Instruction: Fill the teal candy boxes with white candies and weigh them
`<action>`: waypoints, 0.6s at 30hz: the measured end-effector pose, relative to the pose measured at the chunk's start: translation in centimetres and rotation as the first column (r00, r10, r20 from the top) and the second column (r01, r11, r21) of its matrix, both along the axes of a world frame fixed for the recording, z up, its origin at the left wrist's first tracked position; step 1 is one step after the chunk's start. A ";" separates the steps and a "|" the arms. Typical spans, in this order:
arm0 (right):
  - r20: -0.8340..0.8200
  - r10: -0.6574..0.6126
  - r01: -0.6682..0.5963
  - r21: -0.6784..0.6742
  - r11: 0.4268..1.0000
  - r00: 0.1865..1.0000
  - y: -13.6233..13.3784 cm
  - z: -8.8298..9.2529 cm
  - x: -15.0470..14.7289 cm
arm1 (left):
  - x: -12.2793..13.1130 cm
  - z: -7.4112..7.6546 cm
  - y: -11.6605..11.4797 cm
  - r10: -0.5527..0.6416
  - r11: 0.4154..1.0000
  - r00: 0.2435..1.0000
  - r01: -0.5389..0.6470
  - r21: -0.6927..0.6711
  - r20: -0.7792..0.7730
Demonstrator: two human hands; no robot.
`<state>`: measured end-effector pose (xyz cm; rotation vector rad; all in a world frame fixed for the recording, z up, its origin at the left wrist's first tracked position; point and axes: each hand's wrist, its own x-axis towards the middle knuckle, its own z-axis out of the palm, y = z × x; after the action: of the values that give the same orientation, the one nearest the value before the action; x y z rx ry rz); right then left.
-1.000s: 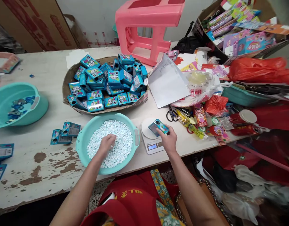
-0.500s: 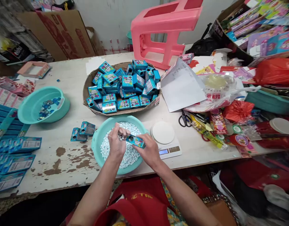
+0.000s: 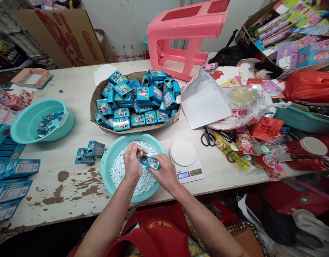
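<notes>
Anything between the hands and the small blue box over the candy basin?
Nothing visible. The right hand grips the blue box by its right end, and the left hand has its curled fingers at the box's left end. Both hands are above the white candies in the teal basin.

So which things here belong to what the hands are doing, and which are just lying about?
In hand: left hand, right hand, small blue box between them, teal basin of white pellets below, tray of matching boxes.
Lying about: pink stool, scissors, red bag, far basin.
</notes>
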<state>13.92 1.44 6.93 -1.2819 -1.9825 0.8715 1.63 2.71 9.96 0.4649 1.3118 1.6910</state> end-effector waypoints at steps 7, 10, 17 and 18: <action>-0.001 -0.006 0.006 -0.039 0.999 1.000 0.5 0.0 0.0 | 0.2 -0.3 0.0 -0.002 0.995 0.998 0.008 0.098 -0.061; 0.004 -0.011 0.012 -0.049 0.999 1.000 0.7 0.1 0.0 | 0.2 -0.4 -0.1 -0.008 0.991 0.997 0.018 0.131 -0.072; 0.043 -0.021 0.024 -0.072 0.997 0.999 1.0 0.4 0.1 | -0.1 -0.6 -0.3 -0.110 0.987 0.982 0.126 0.095 -0.152; 0.048 -0.019 0.023 -0.077 0.997 0.999 1.1 0.5 0.1 | -0.1 -0.8 -0.2 -0.120 0.988 0.978 0.134 0.075 -0.169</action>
<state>14.02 2.55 7.40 -1.3759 -1.9855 0.9238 1.55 2.47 9.19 0.7372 1.3004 1.6342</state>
